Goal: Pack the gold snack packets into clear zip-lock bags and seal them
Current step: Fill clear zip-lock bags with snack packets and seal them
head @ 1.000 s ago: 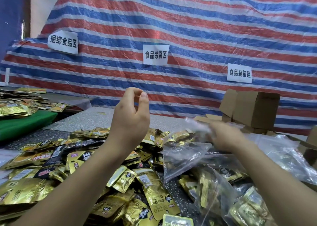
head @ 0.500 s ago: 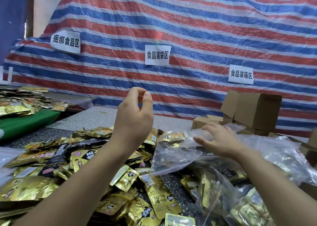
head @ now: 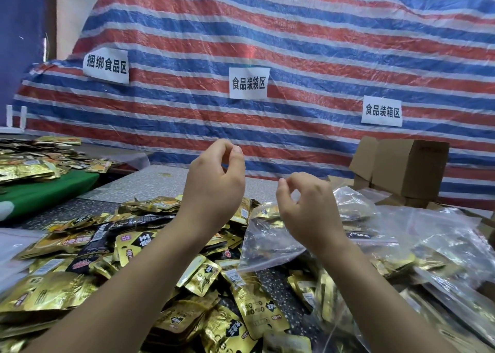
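Observation:
Gold snack packets (head: 80, 285) lie heaped across the table in front of me. My left hand (head: 214, 183) is raised above the heap with its fingers curled, thumb and forefinger almost touching, and nothing visible in it. My right hand (head: 308, 210) is raised beside it, also with curled fingers and nothing visible between them. A clear zip-lock bag (head: 267, 242) lies slanted just below and behind the right wrist; whether it touches the hand is hidden. More clear bags (head: 417, 240), some with gold packets inside, are piled at the right.
Brown cardboard boxes (head: 407, 170) stand at the back right. A green-covered table (head: 40, 191) with more packets is at the left. A striped tarp (head: 294, 44) with three white paper signs hangs behind. Bare grey tabletop (head: 150, 183) shows beyond the heap.
My right hand has lifted off the clear bag and curled its fingers, moving up toward the left hand. The bag has sunk onto the pile. My left hand has barely moved.

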Action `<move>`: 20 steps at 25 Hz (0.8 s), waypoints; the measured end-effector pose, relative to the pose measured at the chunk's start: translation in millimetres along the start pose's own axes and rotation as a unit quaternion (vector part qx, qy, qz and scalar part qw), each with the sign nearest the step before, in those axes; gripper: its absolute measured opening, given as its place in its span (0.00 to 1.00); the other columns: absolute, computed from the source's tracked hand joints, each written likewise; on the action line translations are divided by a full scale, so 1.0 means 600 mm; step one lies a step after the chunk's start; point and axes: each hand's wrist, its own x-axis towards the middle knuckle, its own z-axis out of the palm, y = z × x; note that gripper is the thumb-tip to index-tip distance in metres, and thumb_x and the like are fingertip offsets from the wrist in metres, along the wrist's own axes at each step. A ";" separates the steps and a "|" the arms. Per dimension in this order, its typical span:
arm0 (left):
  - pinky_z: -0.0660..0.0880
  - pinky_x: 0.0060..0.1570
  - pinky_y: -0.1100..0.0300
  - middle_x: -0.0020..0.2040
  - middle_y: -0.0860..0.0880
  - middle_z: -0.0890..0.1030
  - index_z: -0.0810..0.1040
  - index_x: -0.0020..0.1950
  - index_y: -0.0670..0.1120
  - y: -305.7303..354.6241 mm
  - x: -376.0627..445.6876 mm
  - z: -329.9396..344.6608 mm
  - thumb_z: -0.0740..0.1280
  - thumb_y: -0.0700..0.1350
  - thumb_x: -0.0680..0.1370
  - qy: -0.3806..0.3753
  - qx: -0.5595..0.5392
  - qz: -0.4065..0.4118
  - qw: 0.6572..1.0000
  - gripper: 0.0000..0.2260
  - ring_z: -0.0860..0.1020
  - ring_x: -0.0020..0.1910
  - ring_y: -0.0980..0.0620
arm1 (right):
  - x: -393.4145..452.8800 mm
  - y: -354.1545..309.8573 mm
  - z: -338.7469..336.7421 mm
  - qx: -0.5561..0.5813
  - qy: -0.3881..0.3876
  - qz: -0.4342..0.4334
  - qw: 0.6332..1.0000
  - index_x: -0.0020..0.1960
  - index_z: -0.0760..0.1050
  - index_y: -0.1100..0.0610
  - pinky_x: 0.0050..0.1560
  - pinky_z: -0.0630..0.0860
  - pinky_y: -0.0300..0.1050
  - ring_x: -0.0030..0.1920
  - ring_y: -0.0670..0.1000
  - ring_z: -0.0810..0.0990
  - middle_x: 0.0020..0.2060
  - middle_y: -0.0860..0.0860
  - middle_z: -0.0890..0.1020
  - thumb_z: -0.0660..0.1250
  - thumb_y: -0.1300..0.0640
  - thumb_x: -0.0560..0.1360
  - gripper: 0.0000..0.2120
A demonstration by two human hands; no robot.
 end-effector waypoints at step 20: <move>0.61 0.29 0.57 0.22 0.52 0.69 0.67 0.26 0.46 -0.070 -0.023 -0.001 0.48 0.61 0.83 -0.116 0.226 0.008 0.967 0.31 0.68 0.24 0.51 | -0.012 -0.018 0.021 0.151 -0.097 0.094 0.979 0.47 0.71 0.53 0.35 0.76 0.44 0.35 0.48 0.79 0.40 0.48 0.78 0.65 0.60 0.81 0.06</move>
